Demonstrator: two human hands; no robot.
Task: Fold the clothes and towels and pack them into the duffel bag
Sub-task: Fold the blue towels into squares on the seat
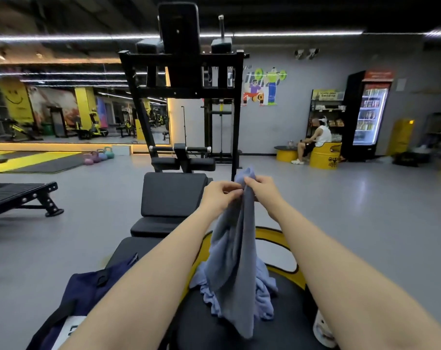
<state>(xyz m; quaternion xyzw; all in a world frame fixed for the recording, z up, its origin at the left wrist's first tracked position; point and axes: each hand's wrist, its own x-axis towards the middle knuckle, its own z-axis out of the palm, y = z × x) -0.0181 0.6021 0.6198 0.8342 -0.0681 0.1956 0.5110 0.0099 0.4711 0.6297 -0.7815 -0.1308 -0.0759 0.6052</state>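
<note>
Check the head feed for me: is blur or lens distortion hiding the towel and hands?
Head view: the left hand and right hand pinching the grey-blue towel read fairly sharp; the towel's hanging lower part is slightly motion-smeared. The wide angle bends the ceiling light strips and stretches the forearms. The navy duffel bag at the lower left looks soft.

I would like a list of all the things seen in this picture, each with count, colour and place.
towel: one, grey-blue, held up at centre
cloth pile: one, light blue, on the black and yellow stool
stool: one, black and yellow, bottom centre
duffel bag: one, navy, lower left
bench: one, black, centre
kettlebells: several, purple and teal, far left floor
fridge: one, black, far right
seated person: one, on a yellow drum, far right
left hand: pinches towel top
right hand: pinches towel top
</note>
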